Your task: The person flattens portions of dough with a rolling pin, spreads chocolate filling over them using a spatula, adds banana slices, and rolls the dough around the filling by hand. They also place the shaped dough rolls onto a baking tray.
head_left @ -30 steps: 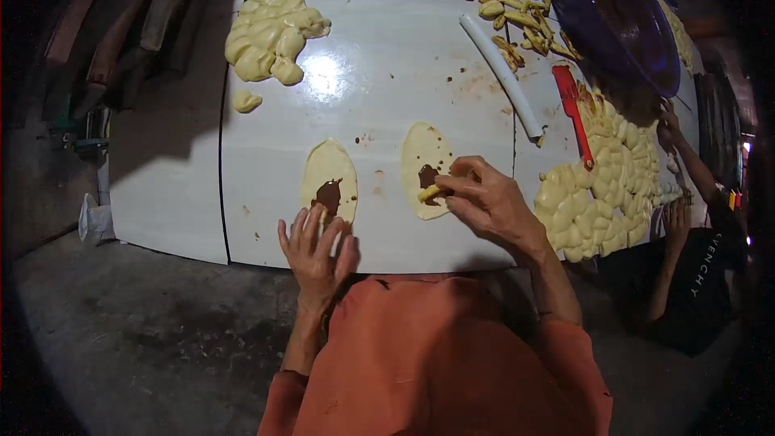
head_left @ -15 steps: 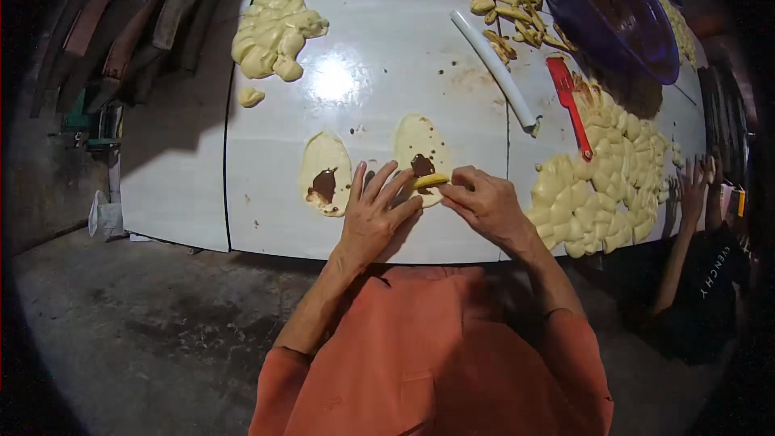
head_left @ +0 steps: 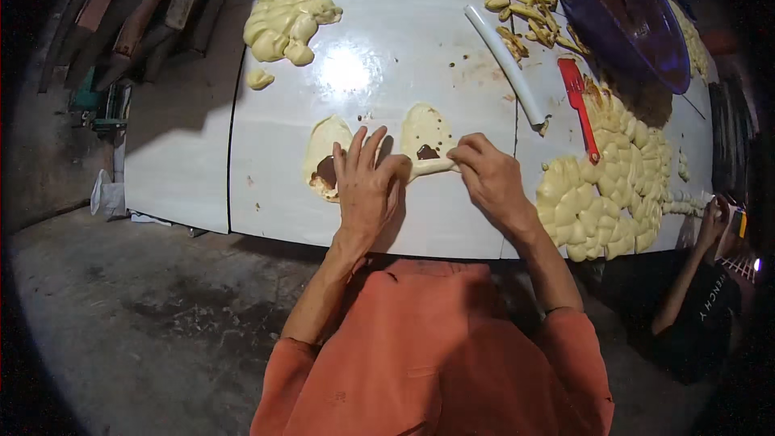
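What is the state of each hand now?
Left hand: fingers spread, near the folded dough edge; grip cannot be told.
Right hand: closed, pinching that edge's right end.

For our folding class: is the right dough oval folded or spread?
Partly folded: the oval has its near edge rolled; the rest lies flat, brown filling showing.

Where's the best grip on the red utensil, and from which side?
Red utensil: probably mid-handle, from the person's side, slightly left. The slim handle points toward the person, with the wider head at the far end; dough pieces crowd its right, while tabletop shows on its left.
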Motion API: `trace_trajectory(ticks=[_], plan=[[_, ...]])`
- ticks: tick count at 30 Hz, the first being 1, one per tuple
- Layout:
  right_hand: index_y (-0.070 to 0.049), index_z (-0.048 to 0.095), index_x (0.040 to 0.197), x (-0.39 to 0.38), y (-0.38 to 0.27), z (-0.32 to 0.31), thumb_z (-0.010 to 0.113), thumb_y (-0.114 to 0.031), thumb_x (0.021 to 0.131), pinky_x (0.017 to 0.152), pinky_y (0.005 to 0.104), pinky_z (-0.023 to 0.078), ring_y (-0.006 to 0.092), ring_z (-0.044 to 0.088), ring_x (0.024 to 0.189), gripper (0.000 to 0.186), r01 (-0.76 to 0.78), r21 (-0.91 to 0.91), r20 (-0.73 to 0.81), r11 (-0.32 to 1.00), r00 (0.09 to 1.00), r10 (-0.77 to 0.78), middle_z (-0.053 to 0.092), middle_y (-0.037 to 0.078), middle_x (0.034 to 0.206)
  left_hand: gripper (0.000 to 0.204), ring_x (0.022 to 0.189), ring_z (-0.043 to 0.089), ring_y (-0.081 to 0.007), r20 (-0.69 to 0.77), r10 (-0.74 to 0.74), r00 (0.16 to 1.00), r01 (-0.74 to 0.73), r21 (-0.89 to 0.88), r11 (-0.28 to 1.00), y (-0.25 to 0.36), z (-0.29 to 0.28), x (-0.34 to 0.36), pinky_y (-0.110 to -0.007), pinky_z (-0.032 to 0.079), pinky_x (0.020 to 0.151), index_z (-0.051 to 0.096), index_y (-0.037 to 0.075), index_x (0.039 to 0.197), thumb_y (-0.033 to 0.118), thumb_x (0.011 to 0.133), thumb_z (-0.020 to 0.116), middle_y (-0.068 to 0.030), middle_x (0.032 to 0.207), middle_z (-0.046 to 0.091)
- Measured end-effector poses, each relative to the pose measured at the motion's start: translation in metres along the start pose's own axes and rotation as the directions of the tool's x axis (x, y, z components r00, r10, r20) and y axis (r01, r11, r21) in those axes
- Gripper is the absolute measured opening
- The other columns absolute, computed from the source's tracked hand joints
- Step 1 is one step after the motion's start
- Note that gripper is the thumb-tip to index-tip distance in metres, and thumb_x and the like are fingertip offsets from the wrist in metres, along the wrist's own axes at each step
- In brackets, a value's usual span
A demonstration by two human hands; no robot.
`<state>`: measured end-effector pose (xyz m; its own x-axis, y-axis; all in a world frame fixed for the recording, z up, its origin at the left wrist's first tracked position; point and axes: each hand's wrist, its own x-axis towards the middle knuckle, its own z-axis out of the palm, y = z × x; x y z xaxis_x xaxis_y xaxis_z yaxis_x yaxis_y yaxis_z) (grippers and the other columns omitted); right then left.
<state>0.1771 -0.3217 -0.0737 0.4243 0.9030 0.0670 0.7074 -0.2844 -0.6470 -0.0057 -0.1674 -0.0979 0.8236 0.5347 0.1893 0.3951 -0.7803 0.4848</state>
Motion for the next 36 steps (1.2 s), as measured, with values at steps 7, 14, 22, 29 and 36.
trace_trajectory(ticks=[7,14,22,29,36], plan=[[-0.005,0.067,0.123,-0.003,-0.001,-0.008,0.060,-0.012,0.099,0.080,0.0364,0.058,0.0288,0.071,0.094,0.025,-0.029,0.207,-0.016,0.978,0.999,0.033,0.069,0.013,0.110,0.029,0.144,0.039,-0.0410,0.017,0.118,0.993,-0.117,-0.052,0.992,-0.004,-0.004,-0.003,-0.073,0.025,0.114,0.071,0.017,0.110,0.011,0.082,0.073,-0.0157,0.148,0.051],[-0.011,0.069,0.117,-0.003,-0.004,-0.010,0.069,-0.017,0.093,0.071,0.0361,0.058,0.0242,0.070,0.085,0.024,0.057,0.082,0.032,0.995,0.998,-0.060,0.067,0.008,0.107,0.030,0.143,0.041,-0.0402,0.063,0.215,0.975,-0.212,-0.051,0.976,0.009,-0.018,0.008,-0.068,0.027,0.116,0.069,0.014,0.109,0.031,0.086,0.078,-0.0151,0.146,0.053],[-0.006,0.068,0.100,0.017,0.007,0.003,0.069,-0.020,0.094,0.063,0.0407,0.054,0.0325,0.068,0.074,0.016,0.110,-0.007,0.070,0.994,0.992,-0.109,0.066,0.009,0.093,0.018,0.140,0.042,-0.0408,0.007,0.193,0.981,-0.191,-0.099,0.977,-0.010,-0.003,0.023,-0.064,0.031,0.113,0.072,0.010,0.096,0.026,0.088,0.076,-0.0150,0.142,0.056],[-0.005,0.067,0.108,0.023,-0.003,0.015,0.064,-0.016,0.096,0.062,0.0380,0.055,0.0279,0.068,0.077,0.016,0.100,-0.250,-0.199,0.963,0.968,-0.152,0.066,0.008,0.103,0.022,0.139,0.044,-0.0399,-0.023,0.048,0.999,-0.048,0.008,0.999,-0.020,-0.001,0.027,-0.066,0.027,0.114,0.072,0.012,0.105,0.028,0.090,0.074,-0.0142,0.139,0.058],[-0.014,0.067,0.112,0.014,0.008,0.007,0.072,-0.024,0.092,0.064,0.0353,0.056,0.0234,0.068,0.079,0.023,0.177,-0.262,-0.026,0.949,0.981,-0.190,0.065,0.006,0.101,0.019,0.135,0.048,-0.0360,0.043,0.180,0.983,-0.178,-0.033,0.983,-0.003,-0.013,0.031,-0.066,0.030,0.114,0.073,0.016,0.104,0.026,0.088,0.075,-0.0120,0.135,0.060]])
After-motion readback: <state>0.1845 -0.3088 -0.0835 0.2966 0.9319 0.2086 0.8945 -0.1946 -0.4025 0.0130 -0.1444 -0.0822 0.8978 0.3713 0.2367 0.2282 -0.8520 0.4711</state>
